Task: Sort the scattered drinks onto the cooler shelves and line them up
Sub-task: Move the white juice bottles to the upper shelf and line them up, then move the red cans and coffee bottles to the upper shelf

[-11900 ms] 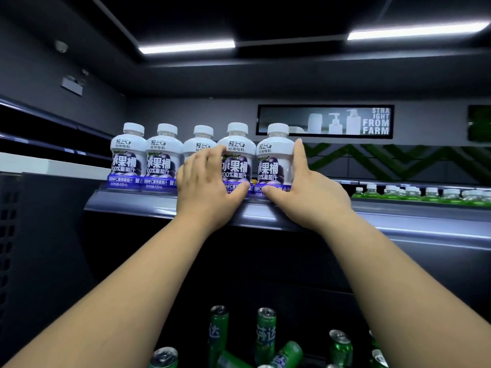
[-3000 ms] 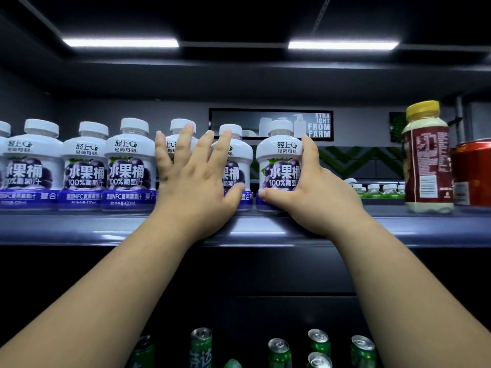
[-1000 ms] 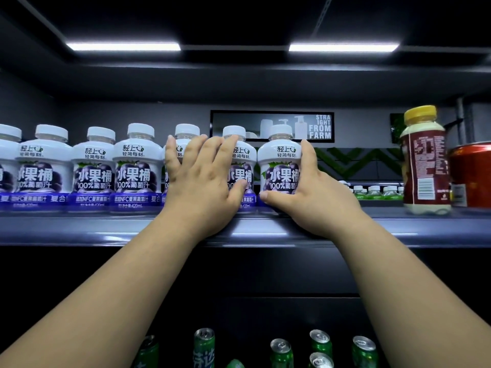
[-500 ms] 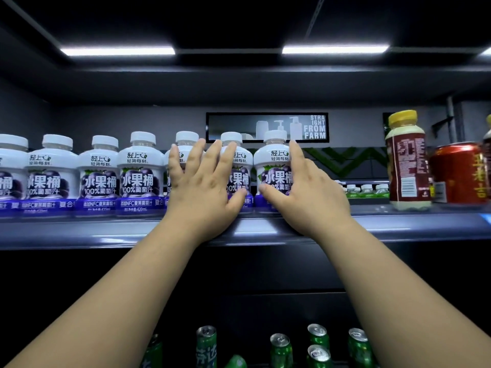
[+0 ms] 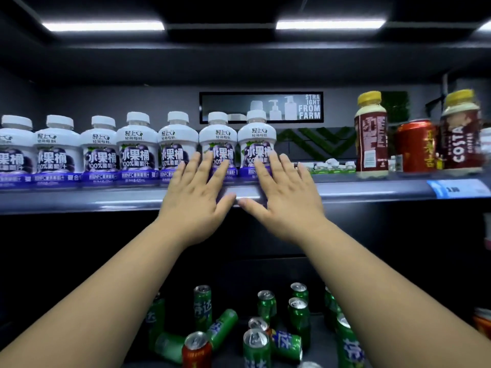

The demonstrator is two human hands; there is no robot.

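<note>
Fingers (image 5: 208,168) of left hand (image 5: 198,208) and right hand (image 5: 287,205) straight, spread, grasping nothing, hiding lower labels of two rightmost white plastic purple-labelled juice bottles (image 5: 136,144); row upright on grey cooler shelf (image 5: 106,200), leftmost cut off.

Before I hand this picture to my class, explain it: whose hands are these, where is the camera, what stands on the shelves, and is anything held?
No machine here: a person's two bare hands, filmed by a head-worn camera looking forward and down. The left hand and right hand are flat, fingers straight, fingertips at the white juice bottles lined up on the upper shelf; neither holds anything. Further right stand two yellow-capped bottles and a red can. Below, green cans are scattered, some upright, some lying.
</note>
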